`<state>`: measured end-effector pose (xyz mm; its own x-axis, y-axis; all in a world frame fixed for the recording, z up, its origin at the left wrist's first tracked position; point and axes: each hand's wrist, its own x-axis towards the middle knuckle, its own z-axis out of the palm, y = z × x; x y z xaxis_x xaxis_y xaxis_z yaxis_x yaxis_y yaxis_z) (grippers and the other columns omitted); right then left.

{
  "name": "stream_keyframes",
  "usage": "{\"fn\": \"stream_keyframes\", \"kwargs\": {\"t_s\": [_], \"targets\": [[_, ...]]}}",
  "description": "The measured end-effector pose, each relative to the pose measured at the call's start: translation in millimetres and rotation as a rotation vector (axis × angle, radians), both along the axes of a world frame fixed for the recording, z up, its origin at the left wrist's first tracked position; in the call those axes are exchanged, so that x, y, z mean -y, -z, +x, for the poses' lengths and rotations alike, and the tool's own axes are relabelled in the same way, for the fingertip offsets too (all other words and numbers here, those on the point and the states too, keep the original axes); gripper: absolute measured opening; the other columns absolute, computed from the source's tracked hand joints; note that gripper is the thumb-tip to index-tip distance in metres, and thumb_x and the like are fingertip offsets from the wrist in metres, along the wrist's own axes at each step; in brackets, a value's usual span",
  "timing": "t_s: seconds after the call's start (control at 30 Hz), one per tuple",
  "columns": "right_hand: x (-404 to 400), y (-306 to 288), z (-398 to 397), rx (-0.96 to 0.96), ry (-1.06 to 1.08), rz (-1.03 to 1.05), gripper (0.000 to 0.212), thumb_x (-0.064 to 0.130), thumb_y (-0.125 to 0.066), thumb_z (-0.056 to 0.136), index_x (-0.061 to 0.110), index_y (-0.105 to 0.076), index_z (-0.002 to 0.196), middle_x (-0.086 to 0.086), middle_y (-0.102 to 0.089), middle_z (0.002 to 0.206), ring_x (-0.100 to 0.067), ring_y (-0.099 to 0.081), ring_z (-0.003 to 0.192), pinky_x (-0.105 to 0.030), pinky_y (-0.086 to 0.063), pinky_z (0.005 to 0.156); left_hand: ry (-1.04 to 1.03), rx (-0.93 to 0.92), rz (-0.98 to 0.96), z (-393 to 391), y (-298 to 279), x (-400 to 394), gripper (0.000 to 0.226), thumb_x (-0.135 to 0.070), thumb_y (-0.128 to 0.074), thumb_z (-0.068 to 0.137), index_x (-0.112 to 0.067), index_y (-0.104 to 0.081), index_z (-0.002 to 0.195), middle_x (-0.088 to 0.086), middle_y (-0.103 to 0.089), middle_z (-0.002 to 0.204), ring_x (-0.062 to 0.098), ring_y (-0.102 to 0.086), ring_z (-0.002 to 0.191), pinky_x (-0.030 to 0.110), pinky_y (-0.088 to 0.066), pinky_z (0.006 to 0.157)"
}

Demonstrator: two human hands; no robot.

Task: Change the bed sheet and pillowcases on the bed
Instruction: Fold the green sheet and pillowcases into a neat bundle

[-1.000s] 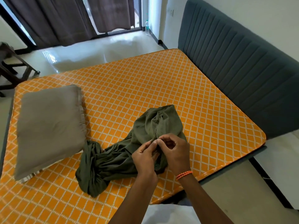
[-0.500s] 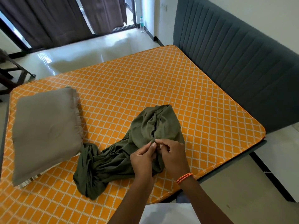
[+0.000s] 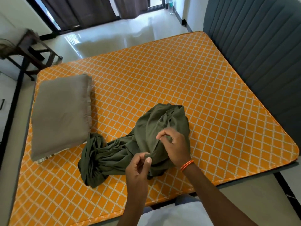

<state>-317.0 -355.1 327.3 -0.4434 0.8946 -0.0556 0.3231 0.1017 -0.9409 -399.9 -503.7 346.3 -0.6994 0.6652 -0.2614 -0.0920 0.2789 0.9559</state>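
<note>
We stand at the six o'clock edge of the bare orange mattress (image 3: 162,75), with the padded grey headboard (image 3: 260,54) running along the three o'clock side. The olive-green cloth (image 3: 117,154) lies bunched on the mattress just in front of us, a little toward five o'clock from the centre. Whether it is a pillowcase or the rolled sheet we cannot tell for sure; the small edge we are working suggests a pillowcase opening, as we judge it.

Our left hand (image 3: 138,170) pinches a bit of the cloth's hem between thumb and forefinger, the other fingers loosely curled behind. Our right hand (image 3: 175,144), the one with the orange thread bracelet (image 3: 187,165) at the wrist, pinches the same hem a little farther up, toward twelve o'clock. A short strip of edge is drawn taut between the two pinches. We hold it so, we think, to find and spread the opening before anything goes in or comes out.

The cloth's long axis runs from about eight o'clock, where a twisted, gathered end lies near the mattress edge, up to about one o'clock, where the fuller, rounder end sits beneath our hands.

The grey-brown pillow (image 3: 61,116) lies at nine o'clock, its near corner touching the cloth's twisted end, within reach for the next step.
</note>
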Motion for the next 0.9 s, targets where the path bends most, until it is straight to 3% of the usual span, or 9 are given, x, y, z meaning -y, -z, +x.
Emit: {"fn": "stream_keyframes", "kwargs": {"t_s": [0.13, 0.2, 0.27, 0.33, 0.5, 0.63, 0.77, 0.83, 0.9], "targets": [[-62.1, 61.8, -8.0, 0.521, -0.463, -0.112, 0.03, 0.021, -0.06, 0.093, 0.015, -0.077, 0.069, 0.003, -0.073, 0.071, -0.012, -0.067, 0.071, -0.034, -0.058, 0.073, -0.07, 0.018, 0.004, 10.6, -6.1, 2.6, 0.027, -0.048, -0.068, 0.088, -0.026, -0.076, 0.102, 0.01, -0.071, 0.095, 0.027, -0.07, 0.095, 0.056, -0.056, 0.083], [-81.4, 89.1, -12.4, 0.665, -0.575, -0.163, 0.036, 0.019, -0.057, 0.092, 0.01, -0.063, 0.057, -0.006, -0.063, 0.06, -0.026, -0.063, 0.063, -0.038, -0.054, 0.06, -0.114, 0.006, 0.005, 14.3, -5.9, 4.3, 0.023, -0.043, -0.07, 0.09, -0.023, -0.075, 0.098, 0.011, -0.07, 0.094, 0.026, -0.067, 0.093, 0.054, -0.054, 0.081], [-93.1, 111.7, -15.2, 0.731, -0.577, -0.138, 0.039, 0.016, -0.054, 0.092, 0.013, -0.046, 0.053, -0.006, -0.05, 0.055, -0.029, -0.053, 0.056, -0.034, -0.039, 0.051, -0.182, 0.009, 0.001, 17.7, -6.9, 7.2, 0.003, -0.027, -0.075, 0.097, -0.027, -0.077, 0.094, 0.005, -0.073, 0.095, 0.017, -0.068, 0.094, 0.04, -0.057, 0.081], [-101.2, 128.7, -15.6, 0.817, -0.554, -0.105, 0.038, 0.016, -0.051, 0.095, 0.015, -0.043, 0.058, -0.006, -0.05, 0.064, -0.028, -0.052, 0.06, -0.032, -0.034, 0.051, -0.249, 0.014, -0.021, 22.2, -9.0, 9.9, 0.02, -0.015, -0.068, 0.095, -0.032, -0.078, 0.091, -0.002, -0.075, 0.096, 0.01, -0.07, 0.094, 0.027, -0.059, 0.08], [-118.1, 169.1, -10.2, 0.923, -0.354, -0.198, 0.017, 0.017, -0.052, 0.102, 0.005, -0.065, 0.105, -0.021, -0.065, 0.109, -0.042, -0.065, 0.102, -0.044, -0.054, 0.081, -0.39, -0.034, -0.065, 30.3, -14.8, 14.8, 0.016, -0.017, -0.065, 0.09, -0.028, -0.076, 0.09, -0.002, -0.075, 0.093, 0.008, -0.071, 0.09, 0.018, -0.056, 0.075], [-123.5, 189.2, -8.5, 0.863, -0.123, -0.533, 0.03, 0.021, -0.058, 0.102, 0.002, -0.059, 0.125, -0.021, -0.055, 0.124, -0.044, -0.067, 0.093, -0.049, -0.062, 0.082, -0.444, -0.093, -0.092, 36.0, -16.3, 18.0, 0.021, -0.017, -0.063, 0.09, -0.033, -0.074, 0.084, -0.006, -0.072, 0.085, 0.002, -0.066, 0.08, 0.015, -0.053, 0.072], [-127.7, 243.1, -6.5, 0.689, -0.091, -0.738, 0.103, 0.06, -0.091, 0.055, 0.007, -0.053, 0.134, -0.021, -0.055, 0.135, -0.045, -0.059, 0.114, -0.057, -0.057, 0.093, -0.518, -0.129, -0.12, 36.8, -8.9, 26.3, 0.025, -0.012, -0.064, 0.091, -0.034, -0.075, 0.087, -0.009, -0.071, 0.08, 0.0, -0.064, 0.077, 0.015, -0.053, 0.073], [-122.5, 244.2, -13.6, 0.62, -0.034, -0.812, 0.136, 0.086, -0.081, 0.04, 0.01, -0.044, 0.145, -0.019, -0.051, 0.143, -0.042, -0.057, 0.121, -0.054, -0.059, 0.089, -0.541, -0.134, -0.12, 37.5, -7.9, 27.7, 0.02, -0.016, -0.065, 0.088, -0.033, -0.075, 0.087, -0.008, -0.07, 0.078, -0.001, -0.063, 0.075, 0.014, -0.053, 0.073], [-117.6, 216.7, -25.2, 0.605, 0.012, -0.861, 0.148, 0.098, -0.067, 0.049, 0.016, -0.016, 0.161, -0.015, -0.027, 0.161, -0.042, -0.045, 0.135, -0.045, -0.062, 0.078, -0.56, -0.131, -0.122, 38.7, -7.9, 25.7, 0.02, -0.018, -0.065, 0.086, -0.034, -0.076, 0.086, -0.01, -0.07, 0.076, -0.003, -0.063, 0.074, 0.012, -0.053, 0.071]]}}
